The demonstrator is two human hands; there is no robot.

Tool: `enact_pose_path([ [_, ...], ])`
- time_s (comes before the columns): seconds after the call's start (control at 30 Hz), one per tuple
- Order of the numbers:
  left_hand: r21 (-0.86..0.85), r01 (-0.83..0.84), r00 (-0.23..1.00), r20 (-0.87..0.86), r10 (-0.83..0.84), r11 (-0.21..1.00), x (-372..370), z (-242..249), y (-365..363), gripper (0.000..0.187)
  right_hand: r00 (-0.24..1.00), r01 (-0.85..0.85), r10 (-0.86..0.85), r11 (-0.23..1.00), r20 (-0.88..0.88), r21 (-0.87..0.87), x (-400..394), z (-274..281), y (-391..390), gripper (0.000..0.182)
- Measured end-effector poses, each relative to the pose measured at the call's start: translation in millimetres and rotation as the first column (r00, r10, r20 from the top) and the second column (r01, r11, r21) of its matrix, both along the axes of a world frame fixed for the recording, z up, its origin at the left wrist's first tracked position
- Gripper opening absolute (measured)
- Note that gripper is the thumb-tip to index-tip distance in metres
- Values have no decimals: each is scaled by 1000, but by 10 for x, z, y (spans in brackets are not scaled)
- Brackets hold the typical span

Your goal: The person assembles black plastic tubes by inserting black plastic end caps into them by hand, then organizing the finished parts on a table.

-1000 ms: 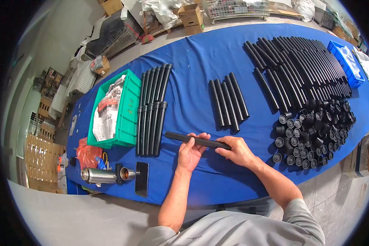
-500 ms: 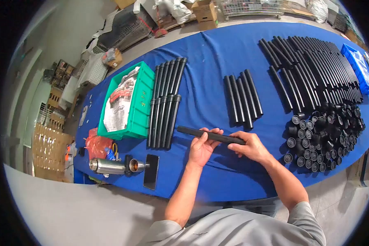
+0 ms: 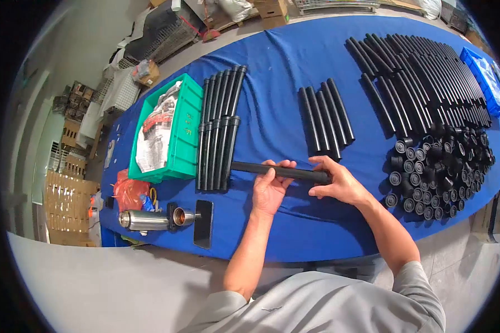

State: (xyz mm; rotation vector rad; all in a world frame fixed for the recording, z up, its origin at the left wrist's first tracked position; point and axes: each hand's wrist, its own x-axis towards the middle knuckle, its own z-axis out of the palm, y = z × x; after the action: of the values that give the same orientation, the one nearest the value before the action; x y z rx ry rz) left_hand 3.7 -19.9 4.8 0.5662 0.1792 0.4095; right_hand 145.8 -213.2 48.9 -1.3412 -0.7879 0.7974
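Note:
My left hand [image 3: 268,188] is closed around a black tube [image 3: 286,171], thumb on top, holding it nearly level above the blue cloth. At the tube's right end, my right hand [image 3: 341,182] has its thumb and fingers spread apart around the tip. That end looks slightly wider and darker, like a fitted cap, though the fingers are close to it. Beyond the hands lies a small group of black tubes [image 3: 323,119]. On the left are two rows of tubes with wider collared ends [image 3: 221,127]. A pile of round black caps [image 3: 428,180] lies to the right.
A green crate [image 3: 184,130] holding printed paper stands at the left. Near it lie a steel flask [image 3: 147,220], a phone [image 3: 203,225] and a red plastic bag [image 3: 130,191]. Many more tubes [image 3: 422,77] and a blue bin [image 3: 486,83] occupy the far right.
My right hand has loosened from the tube's right end, its fingers now spread. My left hand still grips the tube. The view has shifted slightly.

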Motion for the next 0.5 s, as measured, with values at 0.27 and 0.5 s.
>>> enact_pose_path([
  [0.27, 15, -13, 1000, 1, 13, 1000, 2, 13, -9, 19, 989, 27, -15, 997, 145, -78, 0, -108, 16, 39],
  [0.5, 23, -17, 1000, 7, 17, 1000, -14, -40, -6, 19, 937, 105, -79, 993, 341, -58, -59, -113, 3, 34],
])
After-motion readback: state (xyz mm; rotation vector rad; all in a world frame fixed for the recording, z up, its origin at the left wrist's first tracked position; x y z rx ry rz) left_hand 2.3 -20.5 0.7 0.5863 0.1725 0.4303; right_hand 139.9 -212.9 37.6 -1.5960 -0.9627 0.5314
